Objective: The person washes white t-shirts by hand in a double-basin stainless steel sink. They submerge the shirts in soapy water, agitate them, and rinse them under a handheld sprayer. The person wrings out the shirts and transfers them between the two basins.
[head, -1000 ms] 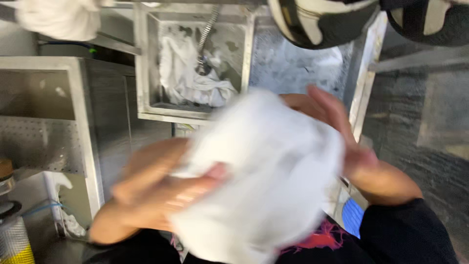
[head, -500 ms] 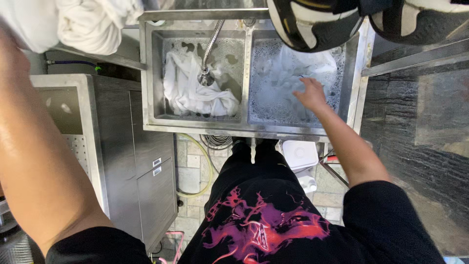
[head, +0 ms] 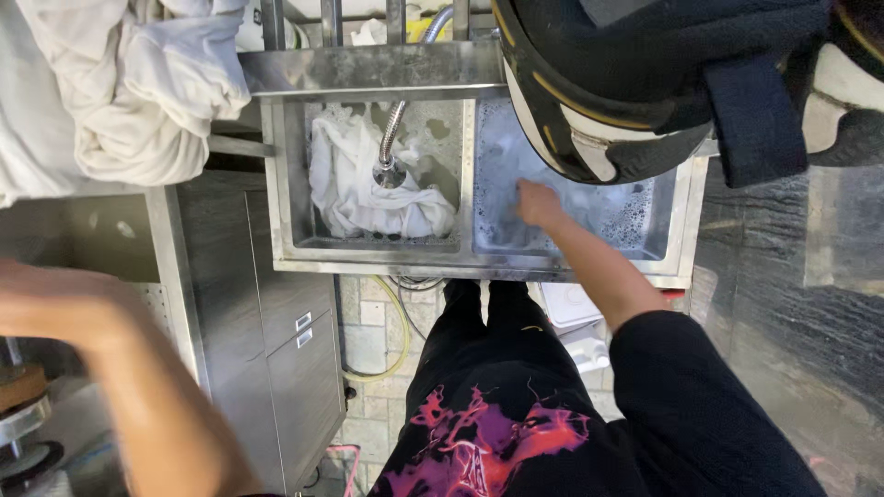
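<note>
My right hand [head: 539, 204] reaches down into the right basin [head: 668, 230] of a steel double sink, its fingertips in grey soapy water [head: 626, 213]. Whether it grips anything under the suds is hidden. In the left basin [head: 295, 221] lies a wet white cloth [head: 354, 189] under a flexible metal hose [head: 394, 129]. My left hand [head: 37, 299] is blurred at the left edge, out over a steel counter [head: 175, 248], with the forearm running down to the bottom. A bundle of white cloths [head: 138, 92] is heaped at the top left.
A dark padded piece of headgear [head: 663, 83] hangs close to the camera and hides the top of the right basin. A steel cabinet [head: 285, 359] stands left of my legs. White containers [head: 575, 317] and a yellow hose [head: 396, 354] lie on the tiled floor under the sink.
A second ago both hands held a white cloth bundle near the camera. The left arm lifted toward the top left, then swung down and left. The right hand dropped into the soapy basin.
</note>
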`<state>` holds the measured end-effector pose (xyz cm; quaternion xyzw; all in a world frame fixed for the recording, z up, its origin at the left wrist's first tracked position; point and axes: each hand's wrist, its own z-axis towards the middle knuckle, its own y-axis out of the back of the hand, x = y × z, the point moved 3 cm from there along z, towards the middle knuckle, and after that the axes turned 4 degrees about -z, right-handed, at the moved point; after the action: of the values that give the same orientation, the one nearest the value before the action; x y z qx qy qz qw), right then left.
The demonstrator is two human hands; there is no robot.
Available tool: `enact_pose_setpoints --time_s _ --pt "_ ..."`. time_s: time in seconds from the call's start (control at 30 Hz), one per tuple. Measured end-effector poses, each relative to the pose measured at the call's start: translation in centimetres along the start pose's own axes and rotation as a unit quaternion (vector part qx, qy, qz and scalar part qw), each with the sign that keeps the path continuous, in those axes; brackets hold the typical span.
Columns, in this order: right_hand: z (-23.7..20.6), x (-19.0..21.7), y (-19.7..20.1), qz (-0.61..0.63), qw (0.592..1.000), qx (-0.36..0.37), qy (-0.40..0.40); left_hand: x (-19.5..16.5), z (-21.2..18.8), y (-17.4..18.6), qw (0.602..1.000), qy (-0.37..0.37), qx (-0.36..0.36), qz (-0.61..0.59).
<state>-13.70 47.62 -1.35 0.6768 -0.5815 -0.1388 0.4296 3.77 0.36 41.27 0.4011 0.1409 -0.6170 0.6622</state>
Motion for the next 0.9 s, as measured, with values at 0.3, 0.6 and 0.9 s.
enact_pose_setpoints --time_s 0.3,0.6,0.9 --pt "-13.5 -2.4 14.9 -0.034 0.883 -0.438 0.165 3.2 -28.4 -11.4 0.922 0.138 0.253 -0.258" --pt "-24.6 -0.8 25.0 0.242 0.915 -0.32 -0.034 -9.5 -42.1 -25.1 0.809 0.005 0.539 -0.233" --pt "-32.2 -4.0 29.3 0.265 0.854 -0.447 0.012 -11.7 -39.6 -33.7 0.759 -0.035 0.586 -0.281"
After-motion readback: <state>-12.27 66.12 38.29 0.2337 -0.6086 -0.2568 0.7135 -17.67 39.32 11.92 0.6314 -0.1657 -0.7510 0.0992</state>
